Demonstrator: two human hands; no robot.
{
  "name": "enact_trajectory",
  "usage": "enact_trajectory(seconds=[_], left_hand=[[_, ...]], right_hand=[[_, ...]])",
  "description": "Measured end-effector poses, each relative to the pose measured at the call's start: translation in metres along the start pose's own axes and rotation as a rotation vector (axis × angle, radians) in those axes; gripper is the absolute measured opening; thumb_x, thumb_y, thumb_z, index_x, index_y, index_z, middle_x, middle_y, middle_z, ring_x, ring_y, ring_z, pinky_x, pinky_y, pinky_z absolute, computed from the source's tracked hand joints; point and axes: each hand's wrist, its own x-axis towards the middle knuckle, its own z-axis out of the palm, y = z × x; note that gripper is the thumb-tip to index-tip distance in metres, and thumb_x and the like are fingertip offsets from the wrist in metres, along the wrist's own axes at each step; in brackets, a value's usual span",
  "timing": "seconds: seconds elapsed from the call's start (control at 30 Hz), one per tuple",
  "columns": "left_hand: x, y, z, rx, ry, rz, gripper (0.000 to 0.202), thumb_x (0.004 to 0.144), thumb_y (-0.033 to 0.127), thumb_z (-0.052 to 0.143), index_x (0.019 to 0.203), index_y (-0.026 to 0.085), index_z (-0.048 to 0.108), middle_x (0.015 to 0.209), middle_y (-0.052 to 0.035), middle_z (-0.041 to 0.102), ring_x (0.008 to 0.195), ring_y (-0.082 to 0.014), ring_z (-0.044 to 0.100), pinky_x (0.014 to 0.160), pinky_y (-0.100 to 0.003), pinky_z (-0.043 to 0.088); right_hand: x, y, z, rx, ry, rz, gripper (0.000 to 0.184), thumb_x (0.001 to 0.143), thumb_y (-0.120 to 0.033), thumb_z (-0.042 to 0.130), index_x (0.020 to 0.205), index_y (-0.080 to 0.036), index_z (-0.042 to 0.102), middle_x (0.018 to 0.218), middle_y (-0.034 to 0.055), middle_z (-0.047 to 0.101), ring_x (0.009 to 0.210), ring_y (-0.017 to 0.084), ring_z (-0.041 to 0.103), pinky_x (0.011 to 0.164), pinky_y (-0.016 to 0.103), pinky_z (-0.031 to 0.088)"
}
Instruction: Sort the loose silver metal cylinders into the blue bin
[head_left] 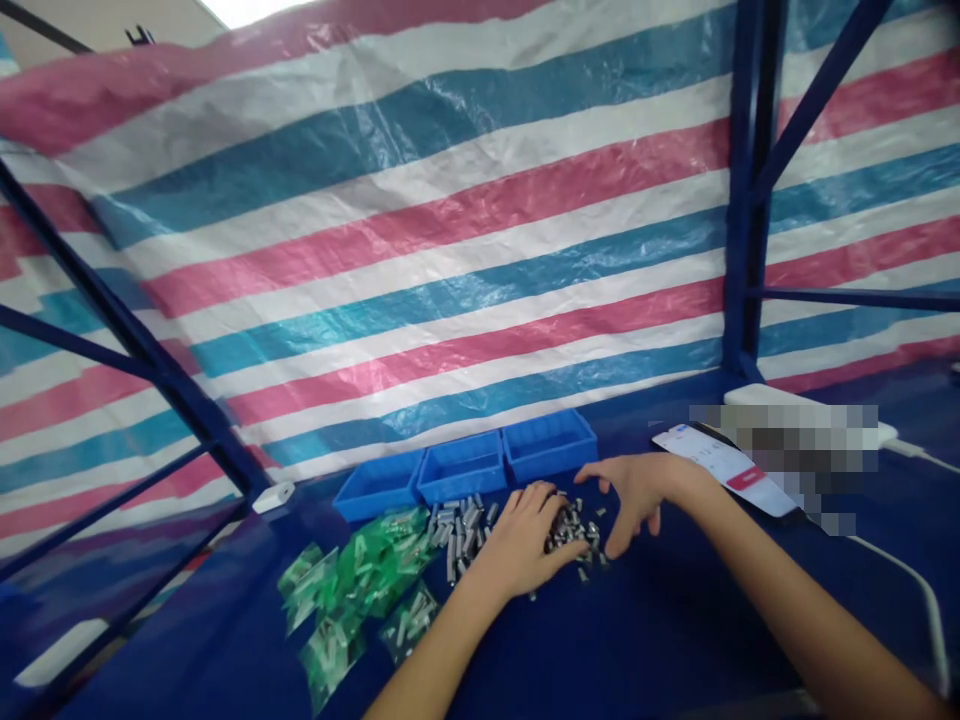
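Observation:
A pile of small metal cylindrical parts [459, 523] lies on the dark blue table [645, 620]. My left hand [527, 545] rests palm down on the right side of the pile, fingers curled over a clump of parts. My right hand [634, 493] hovers just to the right, fingers spread and bent, tips touching scattered parts [581, 530]. Three blue plastic bins [465, 465] stand in a row just behind the pile. Several green-tinted plastic bags of parts [360, 580] lie to the left.
A phone [712, 462] lies at the right, beside a white block with a cable [926, 590]. A striped tarp [450, 250] on a blue steel frame [742, 200] walls the back. A small white object [272, 497] sits at the left.

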Motion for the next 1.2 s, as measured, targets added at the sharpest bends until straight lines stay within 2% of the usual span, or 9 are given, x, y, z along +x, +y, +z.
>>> enact_trajectory(seconds=[0.13,0.3,0.4,0.63,0.73,0.83,0.93,1.03,1.2], left_hand=[[0.004,-0.006,-0.013,0.039,0.05,-0.043,0.03,0.091,0.04,0.033,0.109,0.025,0.052,0.111,-0.006,0.056,0.11,-0.0198,0.048,0.096,-0.039,0.036],[-0.01,-0.018,-0.042,0.103,0.224,-0.256,0.031,0.091,0.042,0.031,0.109,0.027,0.053,0.113,-0.0037,0.057,0.116,-0.0204,0.045,0.099,-0.042,0.032],[-0.042,-0.034,-0.042,0.171,0.2,-0.381,0.044,0.085,0.052,0.039,0.123,0.029,0.047,0.132,-0.0055,0.047,0.13,-0.0278,0.03,0.103,-0.05,0.026],[-0.135,-0.065,-0.033,0.42,0.132,-0.517,0.065,0.079,0.061,0.041,0.139,0.038,0.025,0.15,0.0013,0.018,0.138,-0.0302,0.008,0.109,-0.055,0.01],[-0.155,-0.082,-0.047,0.489,0.246,-0.764,0.067,0.08,0.061,0.038,0.14,0.032,0.027,0.151,-0.0029,0.014,0.137,-0.0341,0.005,0.107,-0.06,0.01],[-0.166,-0.099,-0.052,0.342,0.115,-0.9,0.066,0.081,0.06,0.035,0.139,0.029,0.029,0.146,-0.0075,0.028,0.136,-0.036,0.014,0.103,-0.062,0.016],[-0.169,-0.105,-0.045,0.289,0.094,-0.888,0.063,0.083,0.057,0.035,0.139,0.029,0.029,0.142,-0.0074,0.036,0.135,-0.0335,0.019,0.105,-0.06,0.014],[-0.167,-0.098,-0.036,0.294,0.194,-0.857,0.055,0.086,0.052,0.032,0.136,0.029,0.034,0.14,-0.0075,0.039,0.134,-0.0313,0.025,0.105,-0.058,0.017],[-0.144,-0.054,-0.037,0.405,0.392,-0.628,0.056,0.088,0.046,0.035,0.14,0.028,0.026,0.147,-0.007,0.024,0.137,-0.0295,0.014,0.106,-0.055,0.021]], right_hand=[[0.006,-0.012,0.022,-0.146,0.068,-0.115,0.101,0.022,-0.026,0.082,0.118,-0.023,0.054,0.121,0.0146,0.047,0.072,0.02,0.063,0.036,0.021,0.047],[0.031,-0.015,0.048,-0.323,0.283,-0.341,0.084,0.043,-0.048,0.078,0.118,-0.018,0.056,0.113,0.0171,0.051,0.094,0.034,0.058,0.059,0.037,0.054],[0.043,-0.013,0.059,-0.393,0.386,-0.442,0.071,0.058,-0.051,0.071,0.118,-0.017,0.056,0.114,0.0165,0.053,0.095,0.035,0.058,0.083,0.047,0.046],[0.049,-0.016,0.067,-0.331,0.397,-0.67,0.057,0.071,-0.042,0.065,0.124,-0.025,0.051,0.113,0.009,0.055,0.103,0.026,0.056,0.085,0.036,0.044],[0.04,-0.017,0.057,-0.37,0.376,-0.603,0.071,0.062,-0.05,0.07,0.126,-0.029,0.048,0.116,0.0086,0.053,0.103,0.029,0.056,0.085,0.04,0.044],[0.031,-0.016,0.048,-0.457,0.331,-0.381,0.098,0.047,-0.057,0.075,0.133,-0.025,0.041,0.126,0.0156,0.044,0.104,0.037,0.054,0.086,0.047,0.042],[0.031,-0.014,0.047,-0.501,0.28,-0.307,0.102,0.047,-0.06,0.073,0.134,-0.021,0.04,0.127,0.0196,0.041,0.106,0.041,0.052,0.086,0.047,0.042],[0.036,-0.014,0.055,-0.537,0.348,-0.393,0.076,0.062,-0.058,0.065,0.126,-0.019,0.05,0.122,0.0179,0.046,0.1,0.038,0.056,0.084,0.046,0.043],[0.043,-0.018,0.065,-0.496,0.413,-0.565,0.041,0.075,-0.042,0.061,0.111,-0.023,0.059,0.107,0.0096,0.058,0.09,0.027,0.061,0.077,0.035,0.045]])
